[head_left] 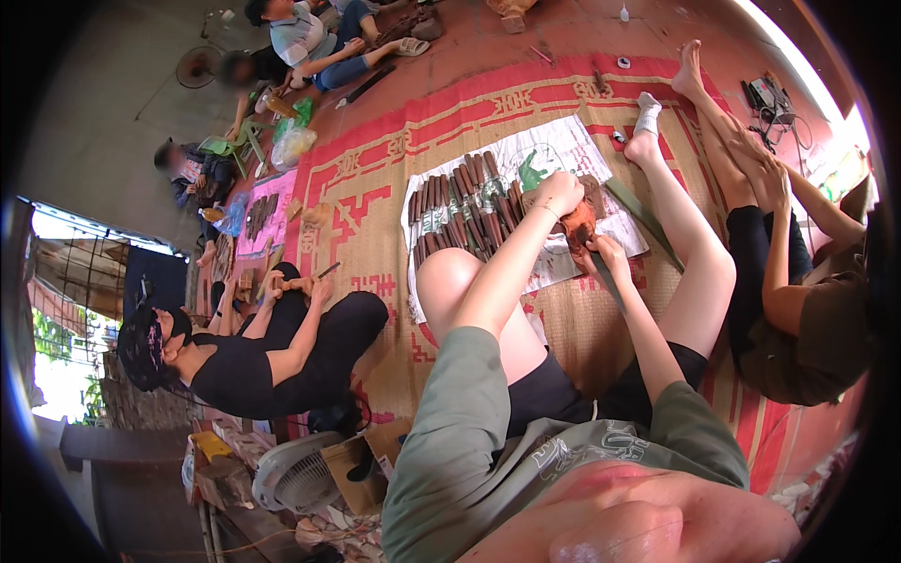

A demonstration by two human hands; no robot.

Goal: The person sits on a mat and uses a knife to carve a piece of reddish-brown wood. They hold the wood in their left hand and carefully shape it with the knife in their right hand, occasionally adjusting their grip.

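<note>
Over the white printed cloth point(563, 141), my left hand point(560, 193) is closed on a reddish-brown piece point(580, 225) that looks like carved wood. My right hand point(611, 253) is pinched at its lower edge, with the fingertips against it. A long grey strip point(607, 280) comes out from under the right fingers and slants down beside my forearm; whether it is a blade or an abrasive strip cannot be told. Left of my hands, several dark brown wooden sticks point(460, 202) lie in rows on the cloth.
My legs stretch over the patterned mat point(394, 272). A flat green strip point(648, 225) lies beside my right leg. One person point(272, 352) in black works at the left; another point(798, 291) sits close at the right. Behind stand a fan point(296, 474) and a cardboard box point(355, 474).
</note>
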